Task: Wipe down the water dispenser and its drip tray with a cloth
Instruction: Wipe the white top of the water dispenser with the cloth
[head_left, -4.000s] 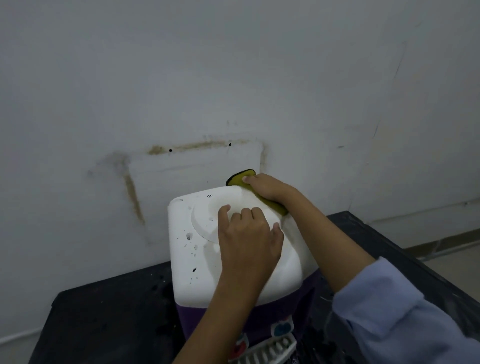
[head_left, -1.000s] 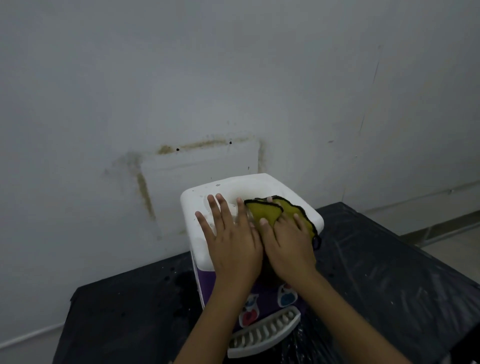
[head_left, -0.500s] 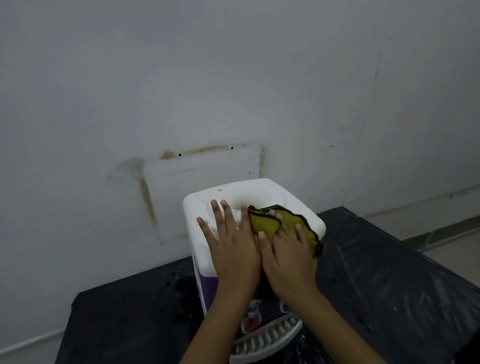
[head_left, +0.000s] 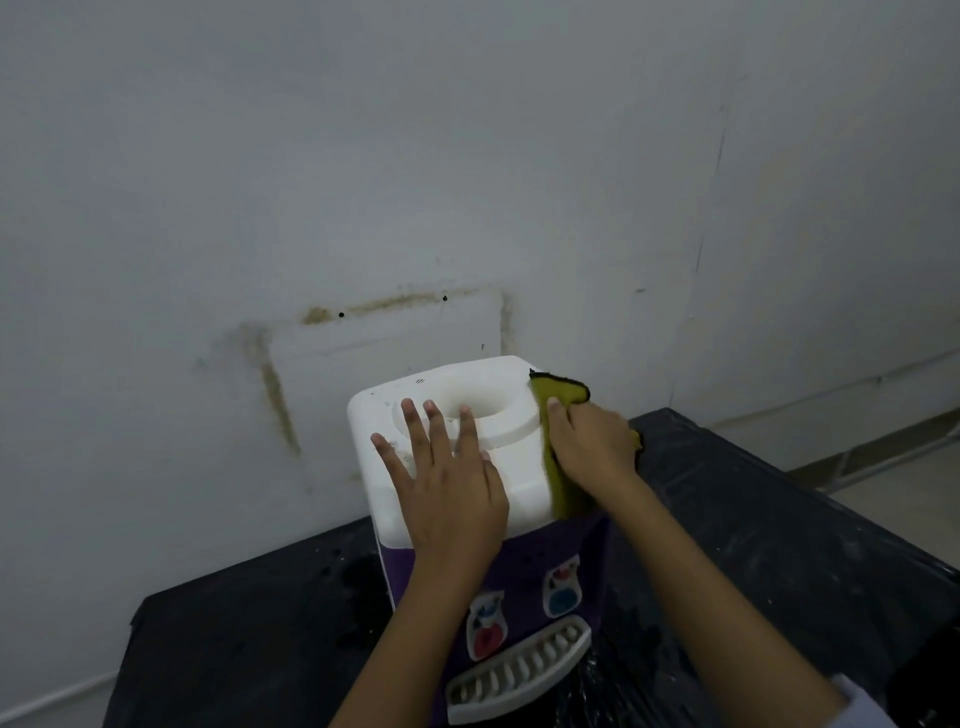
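Two hands are on the white-topped, purple-bodied plastic water dispenser, which stands on the black bench against the stained white wall. Your left hand lies flat on its top, fingers straight and spread. Your right hand curls over the top's right edge, gripping the yellow-green, black-edged cloth against it. Its white slotted drip tray juts out below your forearms

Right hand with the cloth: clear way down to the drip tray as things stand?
Probably yes. The right hand holds the cloth on the top right edge of the dispenser; the drip tray below lies uncovered, only the left forearm near its left end.
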